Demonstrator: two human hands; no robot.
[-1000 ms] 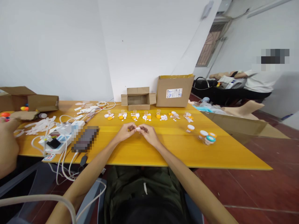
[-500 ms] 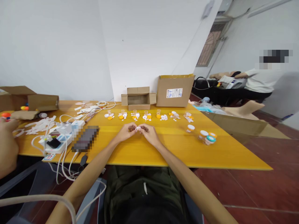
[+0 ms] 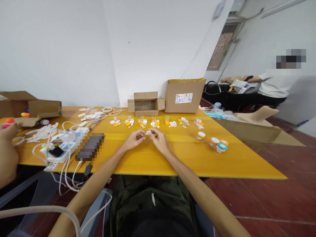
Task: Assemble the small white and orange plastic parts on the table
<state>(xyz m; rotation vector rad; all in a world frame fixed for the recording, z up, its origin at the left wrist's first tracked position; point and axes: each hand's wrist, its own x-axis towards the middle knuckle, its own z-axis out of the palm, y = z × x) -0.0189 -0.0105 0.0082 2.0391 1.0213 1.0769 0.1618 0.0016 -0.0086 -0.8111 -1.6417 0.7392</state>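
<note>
Over the middle of the yellow table (image 3: 195,161), my right hand (image 3: 158,139) pinches a small white plastic part (image 3: 148,132) between thumb and fingers. Its exact kind is too small to make out. Just to its left, my left hand (image 3: 134,139) has thumb and fingers apart with nothing visible between them. Beyond both hands runs a row of small groups of parts: clear cups (image 3: 154,118), white rings (image 3: 173,124) and orange discs (image 3: 127,124). To the right stand several lidded jars, one with a teal lid (image 3: 222,146) and one with a white lid (image 3: 201,134).
A small open carton (image 3: 146,104) and a larger box (image 3: 184,96) stand at the back. Left lie a power strip (image 3: 61,148) with cables and a phone (image 3: 90,146). Another person's hand (image 3: 8,148) is at the far left; a seated person (image 3: 276,85) is at the right.
My left hand has come off the white part and its fingers have parted. The right hand keeps the part, now tilted. At far left, the other person's hand has shifted slightly.
</note>
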